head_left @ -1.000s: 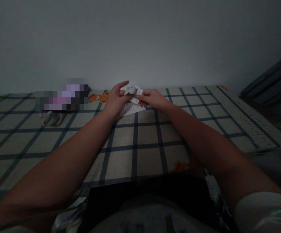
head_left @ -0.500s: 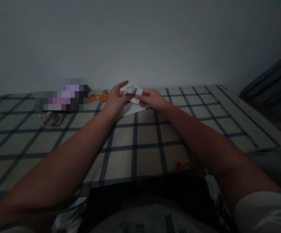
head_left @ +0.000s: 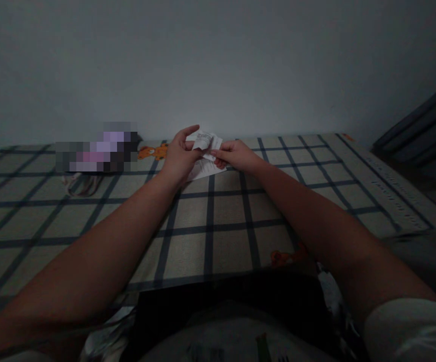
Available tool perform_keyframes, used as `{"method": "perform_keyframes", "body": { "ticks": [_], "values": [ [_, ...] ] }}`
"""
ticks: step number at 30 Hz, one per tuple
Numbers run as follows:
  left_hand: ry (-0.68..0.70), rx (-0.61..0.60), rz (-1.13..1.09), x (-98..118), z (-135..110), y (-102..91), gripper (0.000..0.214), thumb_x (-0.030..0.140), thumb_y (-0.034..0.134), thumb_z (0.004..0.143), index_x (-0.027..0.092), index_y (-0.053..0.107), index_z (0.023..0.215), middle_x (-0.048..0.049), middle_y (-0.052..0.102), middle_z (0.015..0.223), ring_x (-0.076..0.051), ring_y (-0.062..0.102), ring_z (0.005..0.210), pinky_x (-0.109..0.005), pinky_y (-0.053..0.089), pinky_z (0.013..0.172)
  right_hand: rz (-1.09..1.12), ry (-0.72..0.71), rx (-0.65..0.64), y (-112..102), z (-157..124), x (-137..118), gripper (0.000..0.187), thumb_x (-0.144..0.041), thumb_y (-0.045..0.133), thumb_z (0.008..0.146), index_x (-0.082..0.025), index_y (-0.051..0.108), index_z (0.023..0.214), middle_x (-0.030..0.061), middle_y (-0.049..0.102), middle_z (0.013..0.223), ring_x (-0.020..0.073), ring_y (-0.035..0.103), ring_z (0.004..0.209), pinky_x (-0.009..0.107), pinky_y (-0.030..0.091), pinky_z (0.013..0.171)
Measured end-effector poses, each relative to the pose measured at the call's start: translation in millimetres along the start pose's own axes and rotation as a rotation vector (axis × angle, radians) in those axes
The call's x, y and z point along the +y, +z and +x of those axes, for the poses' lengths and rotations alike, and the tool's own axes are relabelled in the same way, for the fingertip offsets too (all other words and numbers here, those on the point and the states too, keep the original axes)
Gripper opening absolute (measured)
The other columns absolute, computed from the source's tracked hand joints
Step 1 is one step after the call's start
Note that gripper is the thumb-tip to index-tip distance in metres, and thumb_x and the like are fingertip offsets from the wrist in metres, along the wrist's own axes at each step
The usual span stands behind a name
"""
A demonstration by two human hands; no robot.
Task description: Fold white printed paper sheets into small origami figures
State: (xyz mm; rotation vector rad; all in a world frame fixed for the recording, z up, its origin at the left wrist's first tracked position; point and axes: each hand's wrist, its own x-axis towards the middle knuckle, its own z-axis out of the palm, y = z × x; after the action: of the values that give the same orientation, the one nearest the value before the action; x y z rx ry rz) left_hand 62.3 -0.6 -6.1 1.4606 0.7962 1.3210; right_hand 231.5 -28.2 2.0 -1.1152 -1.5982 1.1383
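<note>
Paper (head_left: 203,141), white, printed and curled at the top, is found between my two hands, just above the checked cloth (head_left: 189,251) and toward the wall (head_left: 218,65). My left hand (head_left: 178,156) is at its left side: thumb laid across the lower front edge, pressing the paper against the fingers, the index finger raised clear and pointing along its upper left. How the remaining left fingers sit behind it I cannot tell. My right hand (head_left: 238,155) pinches the right-hand part between thumb and index finger, the other fingers curled beneath. The fingertips of both hands are near each other. Below the paper a second printed sheet (head_left: 207,170) shows, partly covered by my left hand; whether the two are joined I cannot tell. Well to the left, a blurred-out purple item (head_left: 106,148) rests on the cloth.
</note>
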Motion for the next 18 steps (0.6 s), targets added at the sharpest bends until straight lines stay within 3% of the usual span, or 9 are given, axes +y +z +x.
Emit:
{"method": "perform_keyframes", "body": {
  "ticks": [5,9,18],
  "values": [
    [0.023,0.018,0.016,-9,5,-2.5,0.063,0.024,0.076,0.066,0.023,0.053,0.125,-0.0002,0.07,0.076,-0.014,0.064,0.063,-0.026,0.051,0.065,0.0,-0.008,0.023,3,-1,-1,0.027,-0.021,0.064,0.09,-0.013,0.06,0.065,-0.0014,0.062,0.056,0.0053,0.058,0.051,0.016,0.048,0.052],
    [0.033,0.028,0.02,-14,9,-4.7,0.063,0.027,0.076,0.067,0.023,0.052,0.125,-0.0022,0.071,0.083,-0.015,0.066,0.067,-0.028,0.052,0.066,-0.007,-0.004,-0.06,2,0,3,0.026,-0.026,0.064,0.09,-0.012,0.062,0.068,-0.0004,0.063,0.059,0.006,0.059,0.054,0.017,0.05,0.055],
    [-0.007,0.059,-0.022,-7,4,-0.3,0.064,0.024,0.079,0.065,0.023,0.054,0.124,-0.001,0.071,0.08,-0.015,0.066,0.067,-0.028,0.054,0.067,0.014,-0.017,-0.092,1,1,5,0.02,-0.021,0.066,0.087,-0.014,0.059,0.069,0.0,0.063,0.061,0.0079,0.059,0.056,0.02,0.049,0.058]
  ]
}}
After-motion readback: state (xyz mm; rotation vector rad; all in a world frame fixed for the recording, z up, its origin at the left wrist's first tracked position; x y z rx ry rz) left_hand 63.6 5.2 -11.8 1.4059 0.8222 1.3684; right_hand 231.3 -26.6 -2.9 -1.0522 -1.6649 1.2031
